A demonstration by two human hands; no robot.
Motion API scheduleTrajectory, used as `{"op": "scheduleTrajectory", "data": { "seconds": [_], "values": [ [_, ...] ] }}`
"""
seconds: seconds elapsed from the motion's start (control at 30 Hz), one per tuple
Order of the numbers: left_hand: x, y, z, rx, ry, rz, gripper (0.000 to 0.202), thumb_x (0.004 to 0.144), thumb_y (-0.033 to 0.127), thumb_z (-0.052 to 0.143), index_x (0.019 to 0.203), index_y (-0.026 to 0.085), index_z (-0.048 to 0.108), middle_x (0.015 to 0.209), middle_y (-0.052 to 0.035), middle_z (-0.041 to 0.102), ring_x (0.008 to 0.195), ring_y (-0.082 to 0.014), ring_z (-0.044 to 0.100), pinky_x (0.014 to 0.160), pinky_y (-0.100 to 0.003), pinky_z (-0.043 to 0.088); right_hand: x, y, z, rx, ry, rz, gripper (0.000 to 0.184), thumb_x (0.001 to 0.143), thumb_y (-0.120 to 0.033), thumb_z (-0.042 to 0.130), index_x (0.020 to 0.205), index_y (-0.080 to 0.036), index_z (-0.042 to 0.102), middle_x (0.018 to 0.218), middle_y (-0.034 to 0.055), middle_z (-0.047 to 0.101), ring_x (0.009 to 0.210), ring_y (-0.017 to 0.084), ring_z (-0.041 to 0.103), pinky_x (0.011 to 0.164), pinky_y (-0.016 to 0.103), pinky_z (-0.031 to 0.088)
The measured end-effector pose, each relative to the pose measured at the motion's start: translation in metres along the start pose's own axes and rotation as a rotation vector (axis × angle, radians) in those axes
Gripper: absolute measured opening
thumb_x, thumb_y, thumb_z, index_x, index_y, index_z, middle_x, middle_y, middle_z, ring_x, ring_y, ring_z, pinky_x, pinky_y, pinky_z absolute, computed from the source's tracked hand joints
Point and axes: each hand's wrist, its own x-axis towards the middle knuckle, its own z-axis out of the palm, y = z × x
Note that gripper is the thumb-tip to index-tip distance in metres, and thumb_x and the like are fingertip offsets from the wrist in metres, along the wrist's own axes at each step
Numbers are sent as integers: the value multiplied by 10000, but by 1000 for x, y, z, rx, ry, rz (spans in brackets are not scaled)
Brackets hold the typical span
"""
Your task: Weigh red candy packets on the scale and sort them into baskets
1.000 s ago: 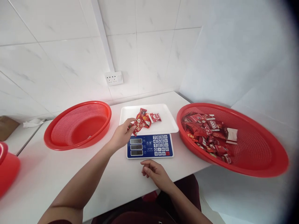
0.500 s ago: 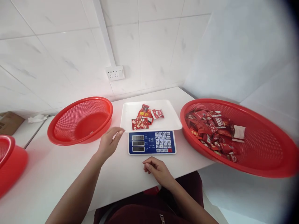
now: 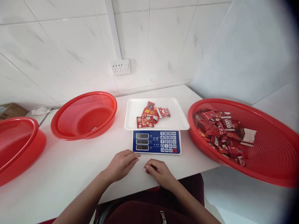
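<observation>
The packets [image 3: 145,122] lie in an overlapping group on the tray [image 3: 134,107] of the scale [image 3: 153,149]. Further packets [image 3: 217,126] occupy the left part of the right basket [image 3: 277,158]. The left hand [image 3: 121,165] is half open with nothing visible in it; its fingertips are at the scale's front edge, contact unconfirmed. The right hand [image 3: 161,174] is loosely curled just beside it, above or on the tabletop [image 3: 77,174]; its palm is hidden, so whether it holds anything cannot be told.

Possible faults:
- False reading: likely if the left hand bears on the scale, or the tray's corner rubs the right basket.
- Tipping: the right basket appears to overhang the tabletop; pressure on its outer end could tilt it.
- Spillage: a knocked tray could shed packets.
</observation>
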Motion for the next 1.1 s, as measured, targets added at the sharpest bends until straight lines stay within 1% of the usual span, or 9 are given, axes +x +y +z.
{"op": "scheduleTrajectory", "data": {
  "seconds": [0.13, 0.27, 0.4, 0.5, 0.6, 0.77, 0.9, 1.0, 1.1],
  "values": [
    [30, -3, -20, 34, 120, 62, 211, 891, 234, 427, 1045, 219, 572, 982, -65, 647, 902, -167, 597, 788, -292, 496, 0, 3, 2, 26, 22, 15, 233, 859, -319, 467, 711, -181, 580, 670, 5, 599, 627, 124, 535, 611, 230, 421],
    [82, -4, -43, 40, 164, -9, 232, 875, 273, 446, 1075, 229, 555, 1109, -58, 597, 1035, -182, 548, 883, -317, 460, 0, 6, 4, 45, 31, 14, 228, 856, -325, 470, 717, -184, 582, 674, 7, 603, 633, 128, 542, 613, 232, 421],
    [143, -9, -53, 52, 40, -117, 288, 871, 314, 421, 1127, 218, 515, 1187, -52, 550, 1084, -174, 519, 919, -298, 428, -1, 6, 5, 39, 47, 8, 219, 847, -311, 478, 707, -180, 583, 668, 8, 604, 633, 129, 542, 614, 234, 417],
    [182, -17, -48, 103, -21, -142, 369, 842, 323, 461, 1188, 200, 485, 1236, -76, 522, 1152, -217, 469, 973, -345, 375, -2, 6, 6, 29, 59, -3, 213, 843, -293, 476, 701, -177, 584, 666, 8, 605, 632, 129, 541, 607, 231, 413],
    [207, -23, -39, 132, -98, -139, 508, 779, 383, 548, 1238, 184, 456, 1241, -100, 520, 1150, -257, 472, 965, -370, 377, -3, 7, 7, 6, 66, -12, 202, 837, -270, 475, 697, -173, 585, 666, 9, 608, 630, 129, 542, 601, 229, 405],
    [228, -27, -31, 176, -201, -162, 592, 698, 407, 646, 1225, 194, 482, 1267, -111, 482, 1139, -271, 485, 944, -355, 395, -4, 9, 7, 5, 74, -2, 194, 830, -260, 476, 697, -170, 586, 666, 9, 606, 628, 129, 538, 590, 225, 394],
    [235, -27, -33, 182, -236, -209, 388, 785, 355, 605, 1118, 165, 543, 1148, -90, 554, 1009, -229, 555, 850, -403, 459, -4, 9, 7, 3, 78, -3, 200, 830, -264, 476, 689, -170, 583, 665, 9, 607, 627, 129, 537, 589, 224, 390],
    [232, -30, -38, 170, -210, -236, 267, 853, 322, 530, 1050, 145, 562, 1053, -64, 592, 902, -185, 586, 780, -387, 494, -4, 9, 7, 3, 81, -2, 201, 829, -261, 474, 688, -170, 584, 665, 11, 607, 634, 131, 540, 593, 224, 390],
    [224, -35, -45, 169, -107, -262, 251, 858, 316, 523, 1038, 146, 563, 1036, -61, 595, 879, -175, 588, 762, -370, 499, -4, 10, 8, 26, 80, 0, 196, 828, -266, 475, 696, -169, 582, 662, 11, 606, 627, 131, 540, 588, 224, 394]
  ]
}}
